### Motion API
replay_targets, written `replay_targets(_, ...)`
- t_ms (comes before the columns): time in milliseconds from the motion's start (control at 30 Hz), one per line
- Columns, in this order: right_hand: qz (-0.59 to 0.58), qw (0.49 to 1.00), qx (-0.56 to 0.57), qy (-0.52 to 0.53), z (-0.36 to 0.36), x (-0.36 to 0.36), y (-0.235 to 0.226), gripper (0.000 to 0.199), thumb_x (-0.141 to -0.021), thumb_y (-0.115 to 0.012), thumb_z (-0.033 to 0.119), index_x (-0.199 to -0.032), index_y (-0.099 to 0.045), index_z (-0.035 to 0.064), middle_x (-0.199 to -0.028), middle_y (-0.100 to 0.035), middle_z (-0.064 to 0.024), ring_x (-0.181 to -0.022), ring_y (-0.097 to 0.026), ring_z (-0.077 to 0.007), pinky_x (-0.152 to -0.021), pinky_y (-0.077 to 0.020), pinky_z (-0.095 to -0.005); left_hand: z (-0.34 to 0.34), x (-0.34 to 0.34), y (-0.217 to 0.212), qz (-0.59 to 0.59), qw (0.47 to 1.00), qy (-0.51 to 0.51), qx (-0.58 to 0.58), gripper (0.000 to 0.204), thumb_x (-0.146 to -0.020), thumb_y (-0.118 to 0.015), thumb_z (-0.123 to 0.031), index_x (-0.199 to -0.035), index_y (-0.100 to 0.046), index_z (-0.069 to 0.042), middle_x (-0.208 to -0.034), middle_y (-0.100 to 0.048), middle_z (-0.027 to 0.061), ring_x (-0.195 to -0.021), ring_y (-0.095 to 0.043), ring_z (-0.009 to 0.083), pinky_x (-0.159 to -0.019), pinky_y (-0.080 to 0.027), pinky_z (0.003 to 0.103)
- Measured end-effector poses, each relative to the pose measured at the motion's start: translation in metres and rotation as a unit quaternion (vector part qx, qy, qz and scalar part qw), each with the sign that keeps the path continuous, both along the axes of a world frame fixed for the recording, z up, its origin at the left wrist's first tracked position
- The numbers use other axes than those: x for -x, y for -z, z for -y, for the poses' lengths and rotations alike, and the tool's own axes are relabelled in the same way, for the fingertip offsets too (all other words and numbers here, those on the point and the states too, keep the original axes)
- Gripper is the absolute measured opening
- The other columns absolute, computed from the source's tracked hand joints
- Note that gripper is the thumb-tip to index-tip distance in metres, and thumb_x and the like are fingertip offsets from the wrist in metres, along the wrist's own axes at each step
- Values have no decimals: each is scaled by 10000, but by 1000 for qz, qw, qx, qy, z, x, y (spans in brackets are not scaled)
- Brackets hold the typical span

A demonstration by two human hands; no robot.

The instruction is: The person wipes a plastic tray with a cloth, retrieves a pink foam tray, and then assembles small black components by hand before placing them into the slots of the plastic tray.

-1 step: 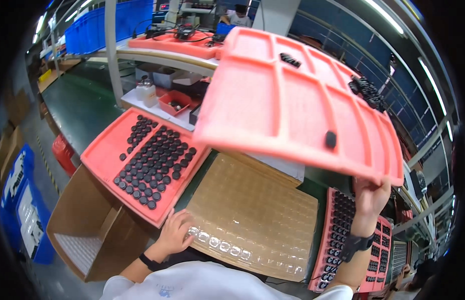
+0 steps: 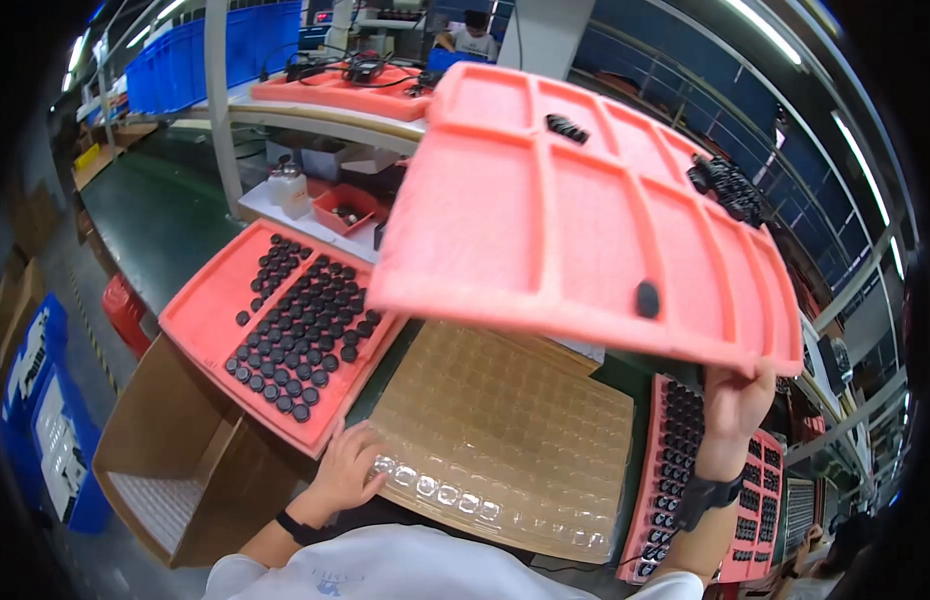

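Observation:
My right hand [image 2: 737, 405] grips the near right edge of a pink divided tray [image 2: 475, 210], holding it raised and tilted over the bench. In its compartments lie a single black round part [image 2: 647, 299], a short row of black parts [image 2: 567, 128] and a larger heap of black parts [image 2: 727, 188] at the right. Below it lies a clear plastic blister tray [image 2: 505, 430] with rows of pockets; the raised tray hides its far side. My left hand [image 2: 351, 462] rests with fingers apart at the blister tray's left edge, holding nothing.
On the left, a pink tray [image 2: 210, 300] carries many black round caps [image 2: 303, 330]. An open cardboard box [image 2: 185, 430] stands below it. More pink trays of black parts [image 2: 675, 440] lie at right. Behind are a shelf with a bottle [image 2: 290, 190] and a small red bin [image 2: 345, 207].
The raised pink tray has shifted a little to the left and its near edge sits slightly lower, its black parts moving with it. My left hand stays in place.

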State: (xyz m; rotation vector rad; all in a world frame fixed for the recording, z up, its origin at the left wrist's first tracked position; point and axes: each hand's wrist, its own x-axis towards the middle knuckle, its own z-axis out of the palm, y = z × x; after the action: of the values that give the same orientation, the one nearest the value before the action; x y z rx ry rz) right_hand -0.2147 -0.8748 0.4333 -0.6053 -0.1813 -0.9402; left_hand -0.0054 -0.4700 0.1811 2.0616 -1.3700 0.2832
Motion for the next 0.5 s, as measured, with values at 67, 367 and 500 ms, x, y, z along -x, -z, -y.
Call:
replay_targets(67, -27, 999, -38, -18, -30, 5, -4, 454, -755, -456, -104, -1203, -470, -29, -1112, -559, -147, -696, -545, -139, -588, -494, -214, 1, 1, -11, -30, 999, 6, -27, 448, -678, -680, -191, -1085, -537, -69, -1161, -481, 169, -1165, -434, 382, -1019, -303, 514)
replay_targets(367, -60, 993, -102, 29, -59, 11, -9, 488, -745, -436, -125, -1224, -449, -35, -1162, -542, -162, -735, -565, -154, -601, -506, -214, 2, -3, -113, -73, 989, 32, 123, 472, -742, -648, -230, -1115, -475, 2, -1208, -442, 250, -1162, -429, 412, -1001, -308, 493)
replay_targets(500, -76, 986, -125, 80, -62, 4, -11, 485, -743, -437, -127, -1219, -449, -36, -1162, -538, -167, -695, -548, -150, -584, -498, -216, 5, -12, -132, 12, 990, 76, 115, 456, -768, -629, -238, -1120, -473, 8, -1244, -428, 254, -1177, -423, 404, -998, -313, 476)
